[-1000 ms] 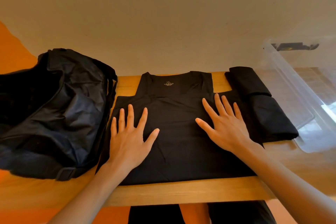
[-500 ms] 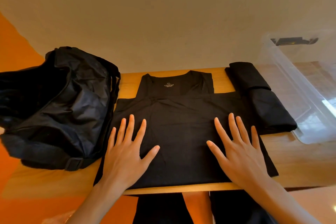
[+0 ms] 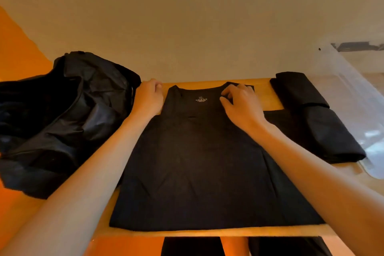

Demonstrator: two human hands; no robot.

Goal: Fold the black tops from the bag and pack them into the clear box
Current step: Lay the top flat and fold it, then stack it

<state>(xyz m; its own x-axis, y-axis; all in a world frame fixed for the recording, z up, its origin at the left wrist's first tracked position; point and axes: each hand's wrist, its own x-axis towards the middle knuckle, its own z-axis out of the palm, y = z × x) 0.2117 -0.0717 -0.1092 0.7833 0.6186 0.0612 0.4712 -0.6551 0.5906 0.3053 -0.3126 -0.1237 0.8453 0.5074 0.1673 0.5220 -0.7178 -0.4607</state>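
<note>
Folding is in hand: the black top (image 3: 203, 162) lies flat on the table (image 3: 268, 97) between the bag (image 3: 62, 120) and the folded tops (image 3: 318, 118) by the clear box (image 3: 357, 93), right hand (image 3: 241, 106) pinching one shoulder strap, left hand (image 3: 148, 100) curled at the other, grip unclear; next, seemingly, an even fold hemward.

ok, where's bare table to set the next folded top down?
Bare table on the far side, between the spread black top and the folded tops. There is also a thin strip along the near edge. The left is crowded: the bag lies close by the top.
</note>
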